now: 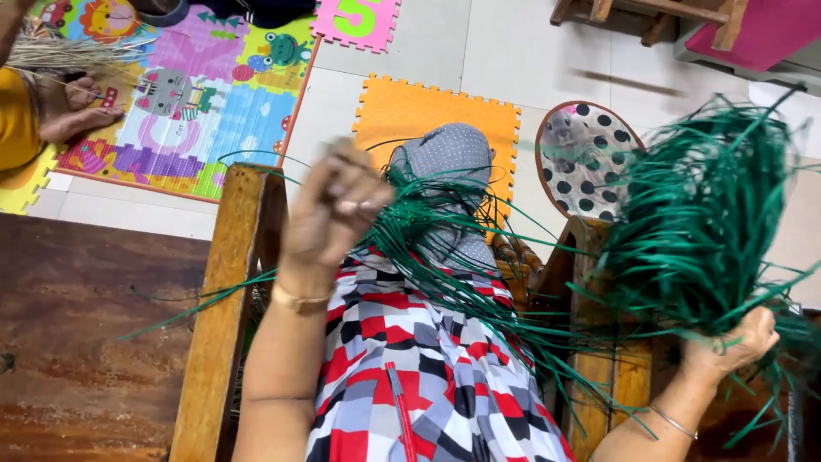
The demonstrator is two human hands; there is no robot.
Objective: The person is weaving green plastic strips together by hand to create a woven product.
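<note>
My right hand (737, 340) grips a thick bundle of green strips (701, 214) that fans upward at the right. Thin green strands (445, 248) run from that bundle across to my left hand (333, 205), which is raised and closed around their ends. Below the strands lies my lap in a red, grey and black checked cloth (410, 376). A grey dotted cloth bundle (449, 158) sits just beyond the strands.
A wooden frame post (224, 308) stands at the left, beside a dark wooden surface (85, 342). Colourful foam play mats (188, 94) and an orange mat (428, 111) cover the floor. Another person's foot (73, 107) rests at the top left. A dotted round fan (586, 158) lies nearby.
</note>
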